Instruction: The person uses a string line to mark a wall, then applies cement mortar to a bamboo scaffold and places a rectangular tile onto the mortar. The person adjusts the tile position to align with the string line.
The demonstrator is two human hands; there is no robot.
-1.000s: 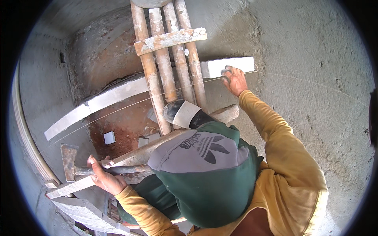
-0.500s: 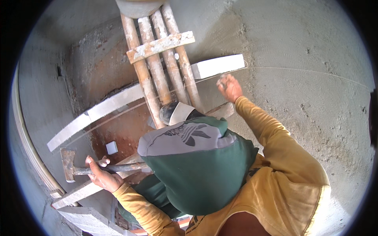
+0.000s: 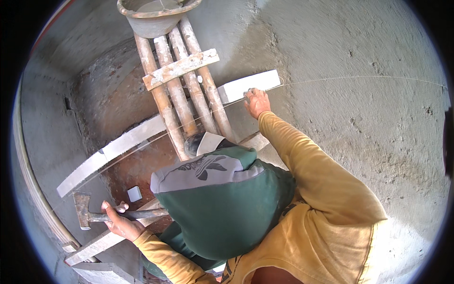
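My left hand (image 3: 122, 222) grips the wooden handle of a rusty hammer (image 3: 82, 212) with a broad, flat head, at the lower left. My right hand (image 3: 257, 102) has curled fingers just at the lower edge of a white block (image 3: 250, 81), beside a taut thin string (image 3: 321, 79); what the fingertips hold, if anything, is hidden. The string runs across the bamboo poles and along a long white row of blocks (image 3: 127, 139) on the left, which looks curved in the fisheye view.
Four bamboo poles (image 3: 178, 103), crossed by a batten (image 3: 180, 68), carry a bucket (image 3: 153, 26) at the top. My booted foot (image 3: 203, 144) rests by them. Timber planks (image 3: 94, 251) lie lower left, a small white tile (image 3: 135, 193) below the string, rough grey plaster (image 3: 369, 132) at the right.
The view has shifted, showing more of the bucket. My right hand drew back from the block, then returned to its lower edge, farther left. My left hand still grips the hammer.
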